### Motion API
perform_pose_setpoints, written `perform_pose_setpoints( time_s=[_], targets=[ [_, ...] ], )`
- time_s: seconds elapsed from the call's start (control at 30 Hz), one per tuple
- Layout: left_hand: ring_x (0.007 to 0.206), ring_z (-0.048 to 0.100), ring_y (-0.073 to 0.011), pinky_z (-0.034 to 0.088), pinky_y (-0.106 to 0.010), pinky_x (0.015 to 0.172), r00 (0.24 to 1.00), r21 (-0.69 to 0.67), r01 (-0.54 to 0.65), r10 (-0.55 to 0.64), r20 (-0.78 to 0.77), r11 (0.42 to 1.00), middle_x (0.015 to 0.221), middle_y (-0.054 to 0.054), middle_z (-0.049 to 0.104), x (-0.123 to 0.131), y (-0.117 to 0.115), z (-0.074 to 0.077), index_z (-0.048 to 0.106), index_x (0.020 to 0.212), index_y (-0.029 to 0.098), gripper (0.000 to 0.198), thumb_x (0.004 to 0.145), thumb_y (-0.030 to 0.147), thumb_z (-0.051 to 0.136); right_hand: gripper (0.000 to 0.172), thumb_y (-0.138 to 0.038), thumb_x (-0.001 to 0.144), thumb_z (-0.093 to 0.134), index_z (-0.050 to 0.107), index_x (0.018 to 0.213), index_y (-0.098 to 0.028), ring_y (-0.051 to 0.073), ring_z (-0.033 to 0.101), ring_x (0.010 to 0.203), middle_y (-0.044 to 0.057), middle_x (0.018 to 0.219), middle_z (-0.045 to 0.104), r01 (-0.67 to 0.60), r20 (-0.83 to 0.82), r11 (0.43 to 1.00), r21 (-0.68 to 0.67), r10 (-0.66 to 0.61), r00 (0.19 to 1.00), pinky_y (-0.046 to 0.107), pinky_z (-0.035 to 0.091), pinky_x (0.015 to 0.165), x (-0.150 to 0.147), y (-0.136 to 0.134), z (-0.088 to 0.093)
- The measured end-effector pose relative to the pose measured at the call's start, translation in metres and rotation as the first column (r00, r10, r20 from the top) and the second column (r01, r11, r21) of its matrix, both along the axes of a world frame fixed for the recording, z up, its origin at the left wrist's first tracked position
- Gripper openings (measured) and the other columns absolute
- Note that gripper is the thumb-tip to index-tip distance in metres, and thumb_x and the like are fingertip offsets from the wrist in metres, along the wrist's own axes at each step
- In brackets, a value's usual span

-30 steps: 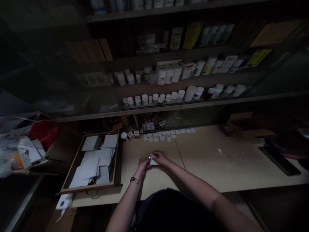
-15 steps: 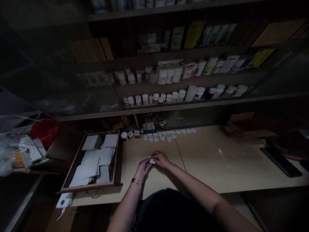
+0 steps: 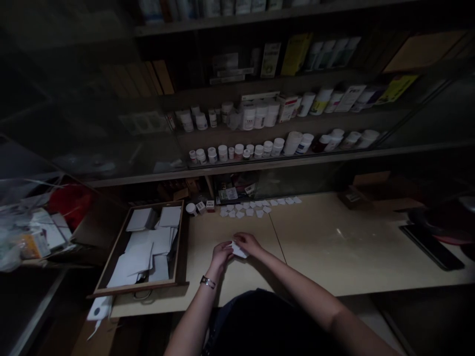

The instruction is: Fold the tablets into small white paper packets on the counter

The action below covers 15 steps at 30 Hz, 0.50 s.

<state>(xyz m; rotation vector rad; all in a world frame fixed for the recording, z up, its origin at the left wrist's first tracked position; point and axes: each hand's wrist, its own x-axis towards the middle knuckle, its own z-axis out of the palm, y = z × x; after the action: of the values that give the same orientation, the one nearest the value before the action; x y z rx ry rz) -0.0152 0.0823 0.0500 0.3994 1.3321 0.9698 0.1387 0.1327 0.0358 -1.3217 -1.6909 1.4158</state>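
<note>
One small folded white paper (image 3: 239, 250) sits between the left hand (image 3: 221, 254) and the right hand (image 3: 247, 243), held low over the pale worktop (image 3: 326, 247), just left of its seam. Both hands are narrow and close together, curled in on the paper and holding it between them. The right hand lies farther forward, over the top of the paper, while the left pinches its left side. The paper's long axis seems to run from upper left to lower right, with its free corner toward the right forearm; the fingers hide the exact fold. The right hand looks slightly nearer to the paper's middle, though both touch it.

A wristwatch (image 3: 207, 282) circles the left wrist. Forward of the hands, well apart from them, similar small folded papers (image 3: 245, 210) lie in loose rows on the worktop, with a small white jar (image 3: 191, 209) and a small carton (image 3: 210, 205) at their left end. To the left, an open wooden drawer (image 3: 139, 287) holds loose white paper sheets (image 3: 139, 252). Behind, glass-fronted shelves (image 3: 315, 160) carry rows of white pill bottles (image 3: 261, 114). Far right, a flat black slab (image 3: 432, 247) lies on the worktop; its kind is unclear.
</note>
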Motion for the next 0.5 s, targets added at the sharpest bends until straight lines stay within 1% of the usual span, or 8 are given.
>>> perform_pose_setpoints(
  time_s=[0.03, 0.1, 0.17, 0.27, 0.37, 0.43, 0.5],
  targets=[
    [0.070, 0.066, -0.0191, 0.053, -0.028, 0.067, 1.000, 0.013, 0.011, -0.011, -0.014, 1.000, 0.074, -0.007, 0.069, 0.0012, -0.0002, -0.0007, 0.067, 0.088, 0.014, 0.037, 0.053, 0.007, 0.075, 0.026, -0.037, 0.075, 0.062, 0.074, 0.081, -0.015, 0.018, 0.061, 0.067, 0.006, 0.074, 0.071, 0.010, 0.006, 0.998, -0.068, -0.010, 1.000, 0.026, 0.045, 0.060, -0.0004, 0.0010, -0.0043],
    [0.065, 0.065, -0.0187, 0.051, -0.028, 0.062, 0.998, 0.030, 0.038, -0.037, -0.046, 0.999, 0.069, -0.005, 0.068, 0.0033, -0.0004, -0.0019, 0.066, 0.092, 0.012, 0.043, 0.050, 0.006, 0.074, 0.024, -0.038, 0.069, 0.067, 0.070, 0.064, -0.014, 0.016, 0.057, 0.058, 0.003, 0.059, 0.066, -0.017, 0.004, 0.985, -0.171, 0.018, 1.000, 0.024, 0.041, 0.054, 0.0004, 0.0024, -0.0107],
    [0.062, 0.064, -0.0192, 0.051, -0.028, 0.060, 0.995, 0.040, 0.064, -0.061, -0.073, 0.997, 0.066, -0.005, 0.068, 0.0047, -0.0007, -0.0026, 0.066, 0.095, 0.010, 0.047, 0.049, 0.006, 0.073, 0.026, -0.040, 0.065, 0.070, 0.067, 0.058, -0.015, 0.014, 0.054, 0.053, 0.001, 0.052, 0.061, -0.032, -0.017, 0.974, -0.225, 0.029, 0.999, 0.023, 0.038, 0.051, 0.0027, 0.0027, -0.0135],
    [0.062, 0.065, -0.0206, 0.051, -0.029, 0.059, 0.992, 0.032, 0.091, -0.088, -0.089, 0.995, 0.064, -0.004, 0.068, 0.0057, -0.0015, -0.0029, 0.066, 0.098, 0.008, 0.051, 0.048, 0.007, 0.074, 0.028, -0.041, 0.061, 0.072, 0.067, 0.058, -0.014, 0.013, 0.052, 0.052, 0.000, 0.051, 0.060, -0.038, -0.063, 0.965, -0.260, 0.022, 0.998, 0.023, 0.037, 0.050, 0.0066, 0.0014, -0.0127],
    [0.063, 0.066, -0.0208, 0.051, -0.029, 0.060, 0.995, 0.029, 0.082, -0.080, -0.063, 0.996, 0.065, -0.003, 0.068, 0.0066, -0.0030, -0.0033, 0.066, 0.098, 0.009, 0.050, 0.049, 0.009, 0.075, 0.028, -0.041, 0.059, 0.074, 0.066, 0.058, -0.014, 0.013, 0.053, 0.052, -0.001, 0.051, 0.060, -0.056, -0.104, 0.963, -0.265, 0.029, 0.994, 0.023, 0.039, 0.051, 0.0082, -0.0005, -0.0104],
    [0.066, 0.067, -0.0207, 0.052, -0.029, 0.063, 0.998, 0.032, 0.055, -0.053, -0.040, 0.998, 0.069, -0.004, 0.069, 0.0074, -0.0042, -0.0038, 0.066, 0.096, 0.011, 0.046, 0.051, 0.010, 0.076, 0.027, -0.040, 0.059, 0.075, 0.066, 0.057, -0.014, 0.013, 0.054, 0.053, -0.001, 0.051, 0.060, -0.026, -0.109, 0.966, -0.259, -0.003, 0.994, 0.024, 0.040, 0.052, 0.0077, -0.0016, -0.0096],
    [0.066, 0.067, -0.0202, 0.052, -0.029, 0.063, 0.998, 0.008, 0.050, -0.050, -0.044, 0.999, 0.069, -0.006, 0.069, 0.0079, -0.0055, -0.0048, 0.066, 0.087, 0.011, 0.034, 0.055, 0.013, 0.077, 0.027, -0.039, 0.060, 0.074, 0.065, 0.056, -0.014, 0.014, 0.054, 0.054, 0.000, 0.052, 0.060, 0.028, -0.105, 0.967, -0.254, -0.056, 0.993, 0.024, 0.041, 0.052, 0.0064, -0.0027, -0.0097]
  ],
)
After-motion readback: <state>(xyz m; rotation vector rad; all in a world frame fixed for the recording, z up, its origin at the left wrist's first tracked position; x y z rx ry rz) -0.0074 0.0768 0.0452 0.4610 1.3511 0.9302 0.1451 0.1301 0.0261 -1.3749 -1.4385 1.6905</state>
